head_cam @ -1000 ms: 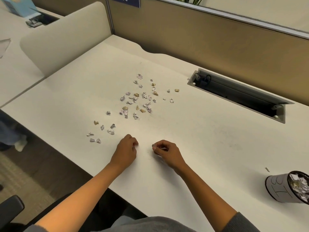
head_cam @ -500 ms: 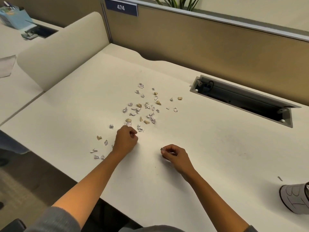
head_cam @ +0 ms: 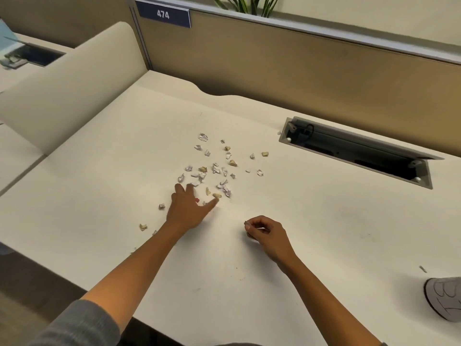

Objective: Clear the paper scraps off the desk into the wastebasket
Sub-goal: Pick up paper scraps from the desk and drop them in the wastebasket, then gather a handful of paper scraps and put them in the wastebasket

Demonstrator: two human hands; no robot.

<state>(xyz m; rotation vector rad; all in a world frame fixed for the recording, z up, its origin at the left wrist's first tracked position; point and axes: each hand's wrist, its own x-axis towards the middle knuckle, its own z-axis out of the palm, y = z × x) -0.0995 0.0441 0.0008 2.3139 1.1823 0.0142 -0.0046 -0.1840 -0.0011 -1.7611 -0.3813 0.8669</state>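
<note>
Our left hand [head_cam: 186,211] spreads wide over the paper scraps [head_cam: 216,171]; our right hand [head_cam: 265,233] pinches one. A careless sweep could scatter them off the desk [head_cam: 299,233].

The desk [head_cam: 274,245] has a smooth, matt cream top, faintly smudged and scuffed in places, and the paper scraps [head_cam: 214,171] on it are crumpled, some white and some tan like kraft paper. The partition [head_cam: 299,78] behind looks like matt tan fabric under a grey metal-looking rail, and the cable tray [head_cam: 359,151] has a dull grey metal-like frame. The wastebasket [head_cam: 446,298] looks wrapped in matt grey paper, and the sleeve [head_cam: 77,325] is soft grey knit cloth.
</note>
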